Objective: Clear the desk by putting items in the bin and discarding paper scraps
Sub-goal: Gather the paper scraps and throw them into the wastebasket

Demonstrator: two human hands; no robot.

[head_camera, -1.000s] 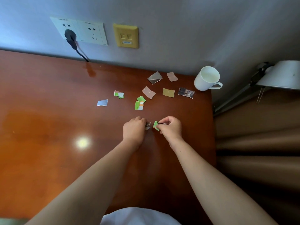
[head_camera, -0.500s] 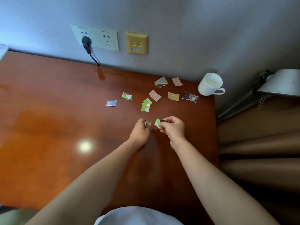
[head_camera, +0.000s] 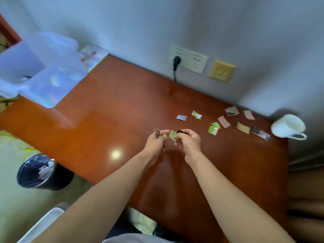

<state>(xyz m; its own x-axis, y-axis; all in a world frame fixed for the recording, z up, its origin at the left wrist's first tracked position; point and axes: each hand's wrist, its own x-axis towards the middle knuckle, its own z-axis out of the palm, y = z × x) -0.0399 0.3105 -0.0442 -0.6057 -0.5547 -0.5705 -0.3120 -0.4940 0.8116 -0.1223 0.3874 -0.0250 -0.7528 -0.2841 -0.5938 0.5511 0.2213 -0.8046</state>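
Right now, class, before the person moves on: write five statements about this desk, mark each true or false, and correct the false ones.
1. The left hand pinches dark scraps, and the right hand pinches a green scrap. True.
2. The white mug is at the left end of the desk. False: it is at the right end, near the wall.
3. A black plug is in the wall socket. True.
4. No scraps remain on the desk. False: several loose scraps lie between the hands and the mug.
5. The waste bin stands on the desk. False: it is on the floor, left of the desk.
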